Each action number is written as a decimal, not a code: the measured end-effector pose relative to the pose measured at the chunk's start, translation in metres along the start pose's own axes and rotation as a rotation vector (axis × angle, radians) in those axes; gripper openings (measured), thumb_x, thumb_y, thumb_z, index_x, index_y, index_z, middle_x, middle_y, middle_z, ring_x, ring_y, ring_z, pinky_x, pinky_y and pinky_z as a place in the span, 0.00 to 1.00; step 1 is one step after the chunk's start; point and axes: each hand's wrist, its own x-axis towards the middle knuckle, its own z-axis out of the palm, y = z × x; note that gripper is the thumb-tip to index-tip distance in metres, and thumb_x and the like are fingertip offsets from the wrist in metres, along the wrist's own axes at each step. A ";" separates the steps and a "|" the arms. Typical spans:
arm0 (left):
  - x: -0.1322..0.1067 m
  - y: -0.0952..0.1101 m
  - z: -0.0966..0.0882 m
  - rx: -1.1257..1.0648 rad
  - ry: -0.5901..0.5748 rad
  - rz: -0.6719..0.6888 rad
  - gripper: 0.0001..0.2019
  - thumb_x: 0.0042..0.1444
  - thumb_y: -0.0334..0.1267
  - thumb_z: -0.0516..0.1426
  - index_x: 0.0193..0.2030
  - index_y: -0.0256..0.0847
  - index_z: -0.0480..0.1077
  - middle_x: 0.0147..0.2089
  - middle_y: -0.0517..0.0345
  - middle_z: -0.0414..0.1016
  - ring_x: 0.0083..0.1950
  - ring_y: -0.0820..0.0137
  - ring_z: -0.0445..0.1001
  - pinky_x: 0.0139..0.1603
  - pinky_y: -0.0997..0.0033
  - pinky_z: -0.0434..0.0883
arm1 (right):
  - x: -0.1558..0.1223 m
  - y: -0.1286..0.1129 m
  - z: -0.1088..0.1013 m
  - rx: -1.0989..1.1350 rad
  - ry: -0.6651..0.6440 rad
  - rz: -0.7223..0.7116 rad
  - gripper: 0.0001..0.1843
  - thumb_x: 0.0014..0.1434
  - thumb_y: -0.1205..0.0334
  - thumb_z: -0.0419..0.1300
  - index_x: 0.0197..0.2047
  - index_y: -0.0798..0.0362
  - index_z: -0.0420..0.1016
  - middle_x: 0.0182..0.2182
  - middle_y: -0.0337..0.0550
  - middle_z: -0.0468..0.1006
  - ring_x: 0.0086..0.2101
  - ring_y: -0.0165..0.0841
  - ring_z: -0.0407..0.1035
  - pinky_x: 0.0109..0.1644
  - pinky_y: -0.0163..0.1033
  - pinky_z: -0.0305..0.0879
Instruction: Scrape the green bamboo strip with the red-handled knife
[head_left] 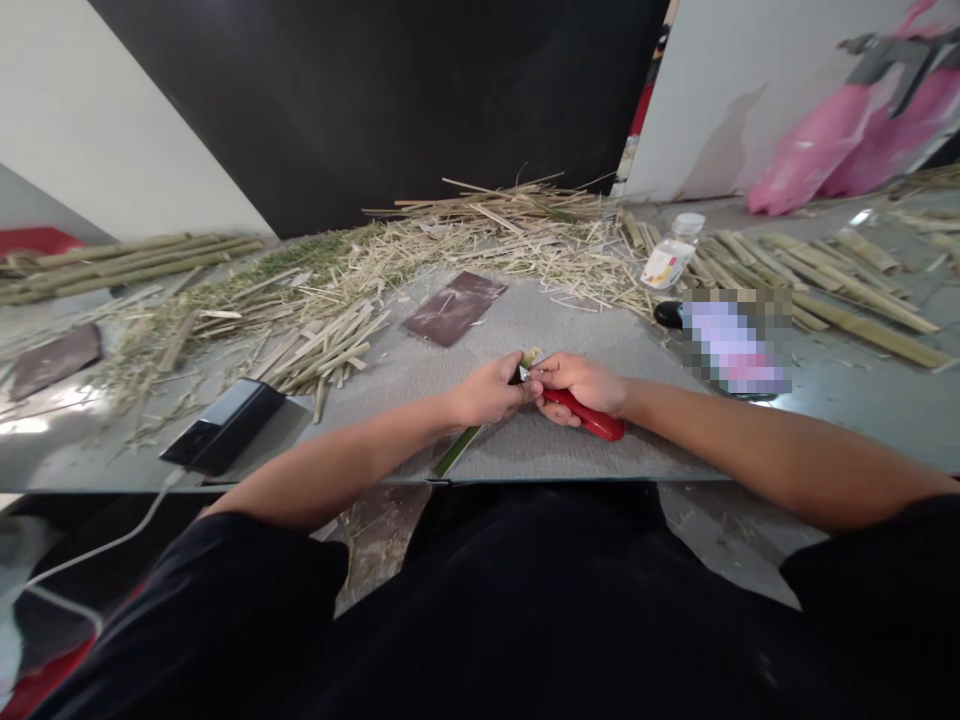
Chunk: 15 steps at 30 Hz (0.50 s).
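My left hand (491, 392) is closed round a green bamboo strip (456, 452), whose lower end slants toward the table's front edge. The strip's pale upper end pokes out between the two hands. In my right hand (581, 382) lies a red-handled knife (592, 415), the fingers wrapped round its grip. A small part of the metal blade shows near the left thumb, against the strip; the rest is hidden by the fingers. Both hands meet above a grey work surface (405, 400), with a brown sheet of sandpaper (456, 308) beyond them.
Cut bamboo strips (330, 350) and shavings (495, 235) spread across the back and left. A black box-shaped device (223, 425) with a white cable stands left. To the right are a phone (735, 345), a clear bottle (673, 252), split bamboo (847, 280) and pink spray bottles (814, 145).
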 end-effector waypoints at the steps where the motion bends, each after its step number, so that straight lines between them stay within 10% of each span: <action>1: 0.000 0.000 0.000 0.009 0.016 0.003 0.24 0.64 0.55 0.67 0.42 0.44 0.59 0.23 0.70 0.62 0.17 0.79 0.56 0.19 0.75 0.51 | 0.001 0.001 0.001 -0.001 0.022 -0.017 0.20 0.71 0.47 0.60 0.33 0.51 0.69 0.15 0.36 0.68 0.14 0.29 0.60 0.18 0.33 0.58; 15: 0.010 -0.010 -0.006 0.123 0.139 0.054 0.17 0.68 0.51 0.63 0.43 0.41 0.65 0.23 0.69 0.61 0.21 0.78 0.55 0.24 0.73 0.51 | 0.006 0.005 0.013 -0.086 0.275 -0.164 0.19 0.69 0.49 0.60 0.29 0.50 0.68 0.15 0.38 0.71 0.15 0.30 0.63 0.20 0.34 0.59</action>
